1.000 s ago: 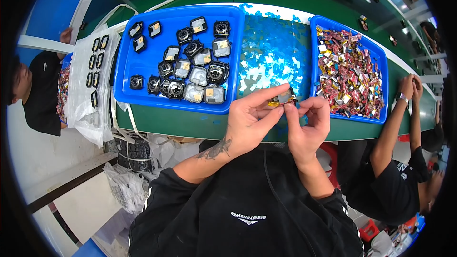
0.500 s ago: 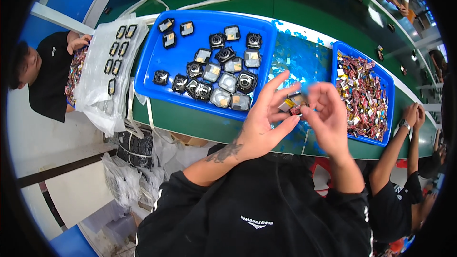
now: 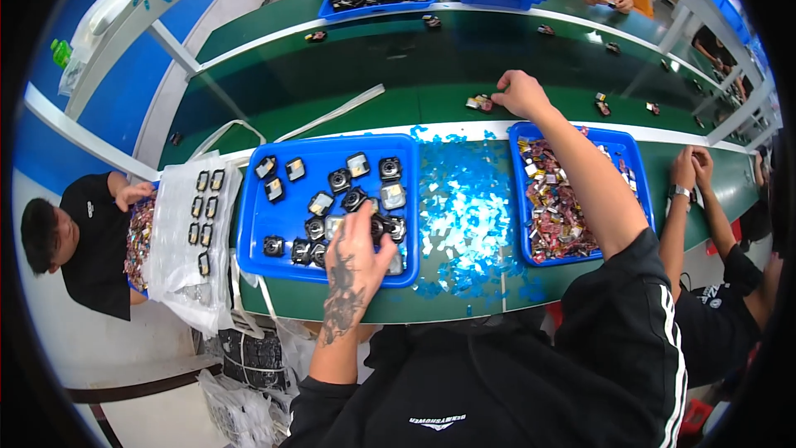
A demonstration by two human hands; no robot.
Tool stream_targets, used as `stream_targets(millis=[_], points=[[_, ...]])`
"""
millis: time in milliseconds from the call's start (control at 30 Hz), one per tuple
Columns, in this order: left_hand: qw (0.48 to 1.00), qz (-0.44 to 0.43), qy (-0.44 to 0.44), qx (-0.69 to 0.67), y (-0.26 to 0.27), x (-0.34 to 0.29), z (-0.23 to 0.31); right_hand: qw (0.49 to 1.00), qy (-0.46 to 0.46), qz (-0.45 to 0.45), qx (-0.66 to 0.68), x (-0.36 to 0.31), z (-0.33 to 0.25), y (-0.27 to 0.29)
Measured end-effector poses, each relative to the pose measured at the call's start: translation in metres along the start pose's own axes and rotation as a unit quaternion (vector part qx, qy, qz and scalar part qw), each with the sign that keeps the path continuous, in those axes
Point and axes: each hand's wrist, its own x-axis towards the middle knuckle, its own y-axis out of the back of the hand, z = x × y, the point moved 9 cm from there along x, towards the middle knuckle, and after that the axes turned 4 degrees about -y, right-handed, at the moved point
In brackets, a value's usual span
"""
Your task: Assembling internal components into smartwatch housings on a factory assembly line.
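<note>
My left hand (image 3: pixel 352 253) is over the left blue tray (image 3: pixel 249 236), thumb and fingers around a black watch case (image 3: pixel 378 229) among others. Several watch cases lie there, some showing a round black face, others a silvery inner side. Stretched across the table, my right hand (image 3: pixel 522 95) has its fingertips drawn together at the end of a small red, yellow and silver circuit-board part (image 3: pixel 478 103), low over the green belt. My right forearm passes above a second blue tray (image 3: pixel 520 199), heaped with similar small parts, and hides some of it.
Blue film scraps (image 3: pixel 464 224) cover the table between the trays. White foam sheeting (image 3: pixel 178 241) with watch cases in rows lies at the left, beside a seated person (image 3: pixel 83 232). Other workers sit at the right and far side. Small parts (image 3: pixel 601 104) dot the belt.
My hands have parted from above the film scraps. The left went left into the watch-case tray; the right reached forward to the belt. The view now takes in more of the far side.
</note>
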Motion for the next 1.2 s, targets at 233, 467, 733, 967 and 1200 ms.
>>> stream_targets(millis=[233,467,733,967,1200], points=[[0.590,-0.001,0.189,-0.785,-0.023,0.000,-0.010,0.980,0.156,-0.122,-0.033,-0.086,0.001,0.042],[0.558,-0.091,0.218,-0.796,-0.064,-0.001,0.044,0.966,0.220,-0.066,-0.120,-0.128,0.007,0.037],[0.659,-0.116,0.215,-0.711,-0.068,-0.009,0.057,0.950,0.085,0.027,0.298,-0.176,0.013,0.077],[0.886,-0.085,-0.026,-0.456,-0.038,0.020,0.100,0.843,0.021,-0.192,0.503,-0.251,-0.037,0.023],[0.871,-0.084,-0.030,-0.484,-0.052,0.013,0.087,0.850,0.063,-0.226,0.471,-0.268,-0.052,0.004]])
